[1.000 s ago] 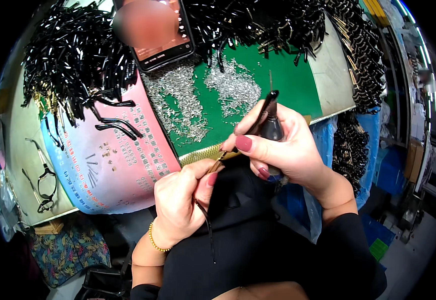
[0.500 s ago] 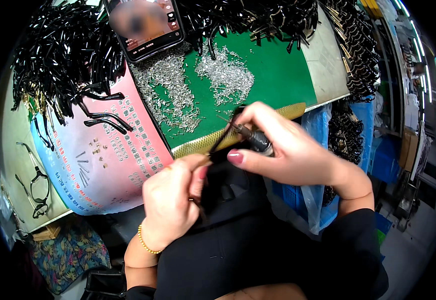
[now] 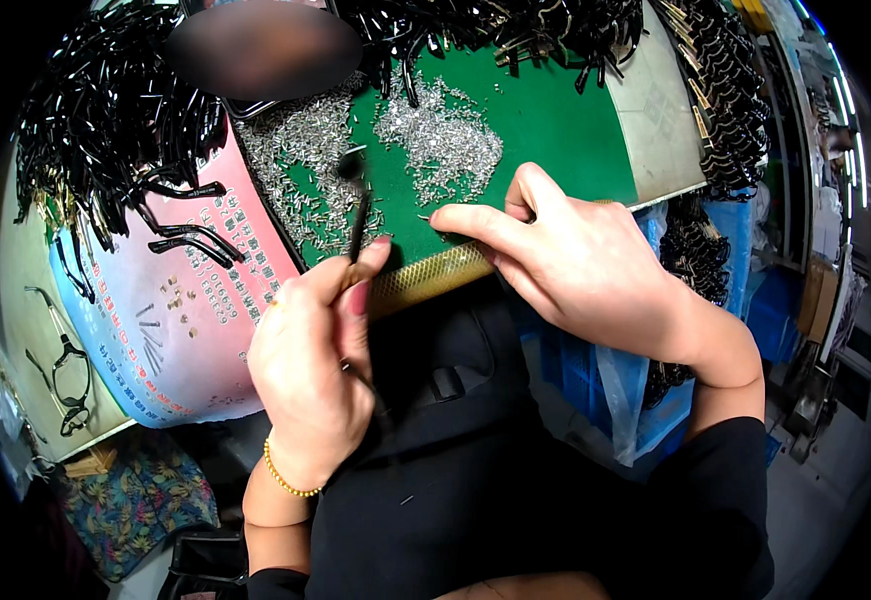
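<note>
My left hand (image 3: pixel 311 345) is closed around a slim black eyeglass temple (image 3: pixel 361 222), whose dark rounded end points up and away. My right hand (image 3: pixel 581 250) is over the front edge of the green mat (image 3: pixel 566 110), index finger stretched out. That fingertip is at a tiny metal pin (image 3: pixel 424 217) on the mat. My other right fingers are curled under, and whatever they hold is hidden. Beyond the hands lies a heap of small silver screw-like pieces (image 3: pixel 441 140), with a second silver heap (image 3: pixel 301 160) to its left.
Piles of glossy black temples (image 3: pixel 106 120) line the back. A phone (image 3: pixel 266 50) leans among them. A yellow mesh strip (image 3: pixel 431 280) runs along the front edge. Spectacle frames (image 3: pixel 71 380) lie at left on the table. Blue crates (image 3: pixel 596 385) with plastic stand at right.
My left hand has moved left and raised the temple away from my right hand. My right index finger now reaches to the mat; the dark-handled screwdriver seen there before is out of sight.
</note>
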Action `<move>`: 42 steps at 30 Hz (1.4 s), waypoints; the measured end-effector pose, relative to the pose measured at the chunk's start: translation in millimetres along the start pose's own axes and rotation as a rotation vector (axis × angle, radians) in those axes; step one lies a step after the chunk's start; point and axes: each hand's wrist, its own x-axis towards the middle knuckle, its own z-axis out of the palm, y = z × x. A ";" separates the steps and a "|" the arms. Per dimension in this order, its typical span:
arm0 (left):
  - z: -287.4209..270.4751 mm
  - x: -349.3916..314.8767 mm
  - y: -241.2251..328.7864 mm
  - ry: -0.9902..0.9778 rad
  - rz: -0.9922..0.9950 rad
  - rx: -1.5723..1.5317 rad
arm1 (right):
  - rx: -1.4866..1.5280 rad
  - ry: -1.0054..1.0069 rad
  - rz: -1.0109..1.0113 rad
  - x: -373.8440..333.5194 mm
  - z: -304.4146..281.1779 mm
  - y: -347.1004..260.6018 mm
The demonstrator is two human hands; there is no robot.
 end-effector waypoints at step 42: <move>-45.4 42.9 -61.6 0.368 -0.192 -0.266 | 0.089 0.362 0.055 32.3 -45.6 22.6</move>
